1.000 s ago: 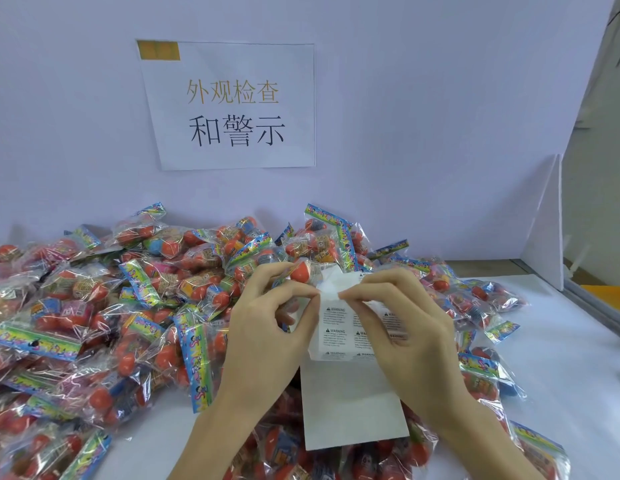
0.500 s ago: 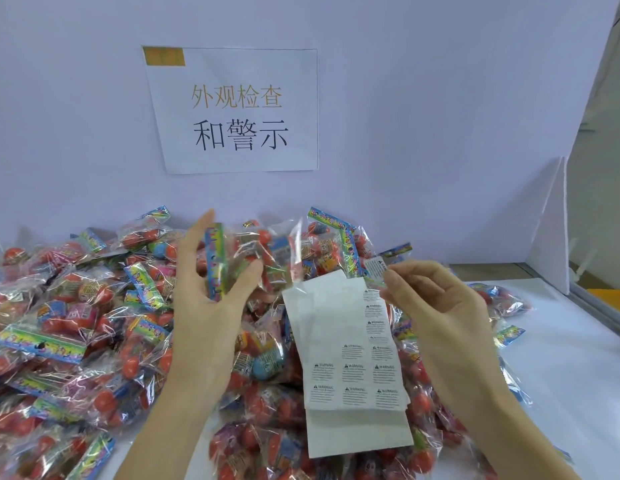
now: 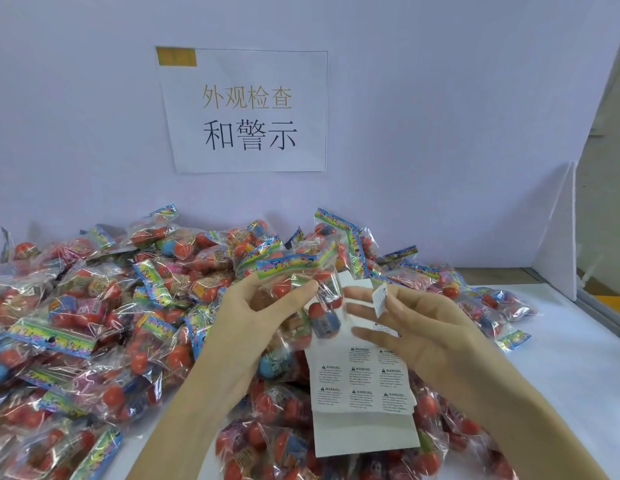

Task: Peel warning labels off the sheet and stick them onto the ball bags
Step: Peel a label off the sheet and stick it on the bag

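Nearest, a label sheet [image 3: 362,389] lies on top of loose ball bags at the front edge of the white desk [image 3: 575,375], its lower part showing rows of printed warning labels and a bare strip of backing below them. Just above it the two hands meet over the pile. The left hand [image 3: 248,327] is raised palm up, with its thumb and fingers curled round one ball bag [image 3: 301,289], a clear packet with a bright striped header and red balls inside, held a little above the sheet's far end. The right hand [image 3: 424,336] faces it from the right, its fingers mostly straight and spread, with one peeled warning label [image 3: 380,299] stuck edge-on to a fingertip, near the held bag but not touching it. Whether the thumb also pinches that label cannot be told. Around and behind the hands, a heap of ball bags [image 3: 94,306] covers the left and middle of the desk and thins out to the right. Farthest, a pale wall carries a paper sign [image 3: 246,109] with printed characters, and a white divider panel [image 3: 558,230] stands at the far right.
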Demonstrator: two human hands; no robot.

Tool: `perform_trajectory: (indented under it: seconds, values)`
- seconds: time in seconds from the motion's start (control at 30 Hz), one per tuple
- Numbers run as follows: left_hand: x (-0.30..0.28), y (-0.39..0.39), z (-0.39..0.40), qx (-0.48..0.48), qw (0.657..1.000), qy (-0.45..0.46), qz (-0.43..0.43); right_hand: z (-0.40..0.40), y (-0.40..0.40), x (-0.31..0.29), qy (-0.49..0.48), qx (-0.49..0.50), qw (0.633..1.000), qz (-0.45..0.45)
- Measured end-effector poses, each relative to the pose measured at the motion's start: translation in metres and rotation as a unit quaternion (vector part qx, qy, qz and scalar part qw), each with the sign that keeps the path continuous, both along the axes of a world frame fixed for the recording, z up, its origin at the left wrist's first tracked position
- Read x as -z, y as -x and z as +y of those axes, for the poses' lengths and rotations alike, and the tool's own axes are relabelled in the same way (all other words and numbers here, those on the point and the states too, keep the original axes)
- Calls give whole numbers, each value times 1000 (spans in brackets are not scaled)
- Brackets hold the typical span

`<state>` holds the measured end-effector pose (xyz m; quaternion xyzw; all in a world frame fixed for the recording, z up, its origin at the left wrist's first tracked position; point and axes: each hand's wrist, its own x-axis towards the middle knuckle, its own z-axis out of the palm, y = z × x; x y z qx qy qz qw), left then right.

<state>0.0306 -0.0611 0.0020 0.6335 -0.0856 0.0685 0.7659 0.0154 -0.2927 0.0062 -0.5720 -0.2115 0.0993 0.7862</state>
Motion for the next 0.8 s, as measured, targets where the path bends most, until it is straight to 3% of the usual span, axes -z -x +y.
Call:
perform_trajectory:
  seconds: [0.13, 0.27, 0.5, 0.8]
  values:
    - [-2, 1, -3, 2, 1000, 2, 1, 4, 2, 5, 27, -30, 999, 15]
    - [2, 0, -11, -79, 997, 5, -13, 9, 2, 8, 64, -7, 998, 2]
    - [9, 0, -14, -150, 969, -119, -154, 8, 0, 10, 81, 29, 996, 1]
    - [10, 0, -11, -19, 971, -172, -163, 3, -2, 9, 131, 50, 990, -30]
